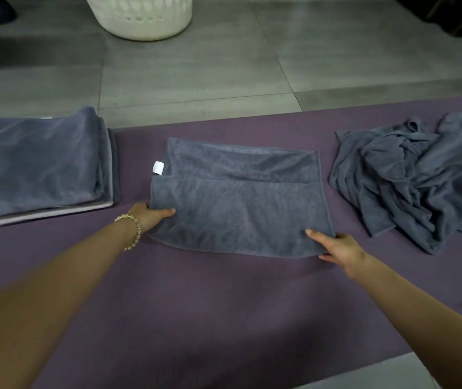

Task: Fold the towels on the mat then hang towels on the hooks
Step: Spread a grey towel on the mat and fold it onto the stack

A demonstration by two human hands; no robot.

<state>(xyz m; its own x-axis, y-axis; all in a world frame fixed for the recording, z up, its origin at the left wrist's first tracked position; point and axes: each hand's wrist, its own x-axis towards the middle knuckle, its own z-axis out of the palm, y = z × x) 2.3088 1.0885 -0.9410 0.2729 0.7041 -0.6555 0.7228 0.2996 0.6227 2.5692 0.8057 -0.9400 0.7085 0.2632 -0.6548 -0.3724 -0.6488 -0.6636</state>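
Observation:
A grey-blue towel (235, 203) lies partly folded in the middle of the purple mat (196, 304), its near layer doubled over the far one and a white label at its left edge. My left hand (151, 217) pinches the towel's near left corner, thumb on top. My right hand (336, 247) pinches the near right corner, thumb on top and fingers under the cloth. A stack of folded towels (36, 167) sits at the mat's left end. A crumpled heap of unfolded towels (415, 178) lies at the right end.
A white perforated laundry basket (140, 15) stands on the grey tiled floor beyond the mat. Dark objects sit in the far left and far right corners. No hooks are in view. A beaded bracelet circles my left wrist.

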